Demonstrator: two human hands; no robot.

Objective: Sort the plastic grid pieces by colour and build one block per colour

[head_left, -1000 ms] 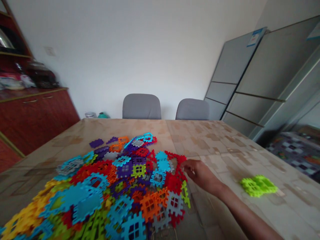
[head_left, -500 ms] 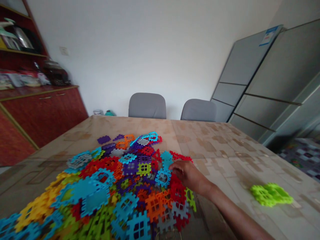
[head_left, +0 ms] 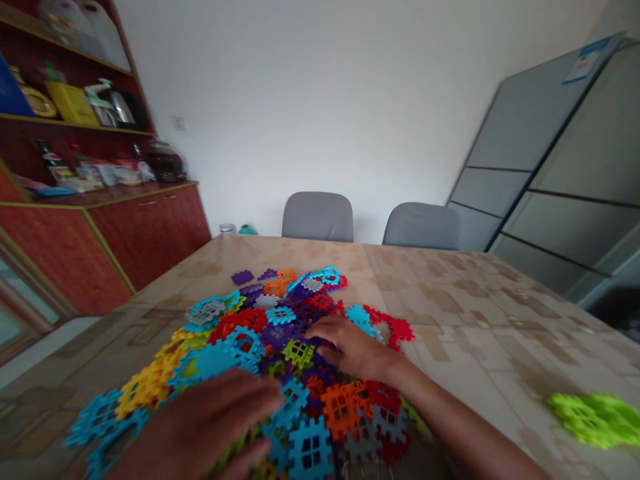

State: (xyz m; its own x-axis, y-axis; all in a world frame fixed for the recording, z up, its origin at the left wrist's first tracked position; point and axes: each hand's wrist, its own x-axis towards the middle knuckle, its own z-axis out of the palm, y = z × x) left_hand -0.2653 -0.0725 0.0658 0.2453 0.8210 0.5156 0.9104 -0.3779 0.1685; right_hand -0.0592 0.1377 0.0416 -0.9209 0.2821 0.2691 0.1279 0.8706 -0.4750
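A heap of flat interlocking plastic pieces in several colours covers the near part of the table. My right hand (head_left: 345,343) reaches in over the heap from the right, fingers and thumb apart and pointing left. Just left of its thumb lies a lime-green window piece (head_left: 299,353); a purple window piece (head_left: 278,333) is by its fingertips. Pieces under the palm are hidden. My left hand (head_left: 210,420), blurred by motion, hovers over the near left of the heap, fingers stretched out and thumb apart, nothing visible in it. Blue panels (head_left: 213,360) lie partly behind it.
Joined lime-green pieces (head_left: 597,419) lie apart on the table's right. Yellow pieces (head_left: 150,377) spread along the heap's left, and an orange window piece (head_left: 340,408) lies near its front. Two grey chairs (head_left: 317,217) stand beyond the table (head_left: 480,307); a red-brown cabinet (head_left: 155,233) is at left.
My left hand has come into view at the lower left. My right hand has moved left across the heap, away from the light-blue pieces. The view has turned somewhat left.
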